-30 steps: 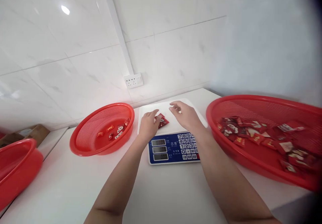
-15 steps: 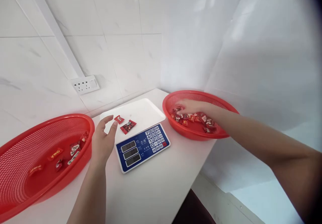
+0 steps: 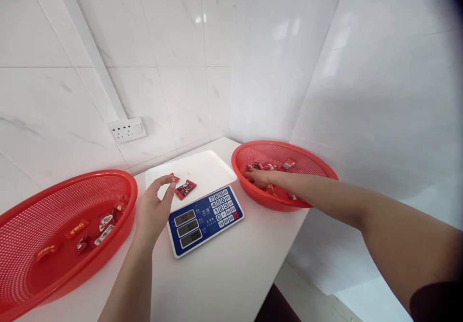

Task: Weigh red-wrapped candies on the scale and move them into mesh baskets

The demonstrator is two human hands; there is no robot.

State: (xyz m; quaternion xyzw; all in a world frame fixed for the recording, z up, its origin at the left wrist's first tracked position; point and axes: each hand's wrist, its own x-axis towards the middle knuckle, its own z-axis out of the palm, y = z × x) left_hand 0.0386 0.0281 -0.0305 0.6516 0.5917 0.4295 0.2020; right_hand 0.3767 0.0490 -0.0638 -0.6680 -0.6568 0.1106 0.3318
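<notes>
My left hand [image 3: 156, 205] is over the near left part of the scale's white pan [image 3: 206, 165]. Its thumb and forefinger close on a small red-wrapped candy [image 3: 175, 178]. Right beside it on the pan lies a larger dark red candy packet [image 3: 185, 189]. The scale's blue panel [image 3: 205, 220] has lit number displays and a keypad. My right hand [image 3: 259, 178] reaches down into the right red basket [image 3: 327, 170], among wrapped candies [image 3: 288, 163]. Its fingertips are hidden there, so whether they grip one does not show.
On the left stands another red mesh basket [image 3: 104, 177] with several wrapped candies [image 3: 76, 228] in it. Both baskets and the scale share a white table [image 3: 217, 273] against a tiled wall. A power socket [image 3: 127, 130] sits on the wall behind.
My left thumb and forefinger, apart before, have come together at the small candy. The right hand has moved nearer and lower in its basket, shifting candies. The view has tilted up slightly.
</notes>
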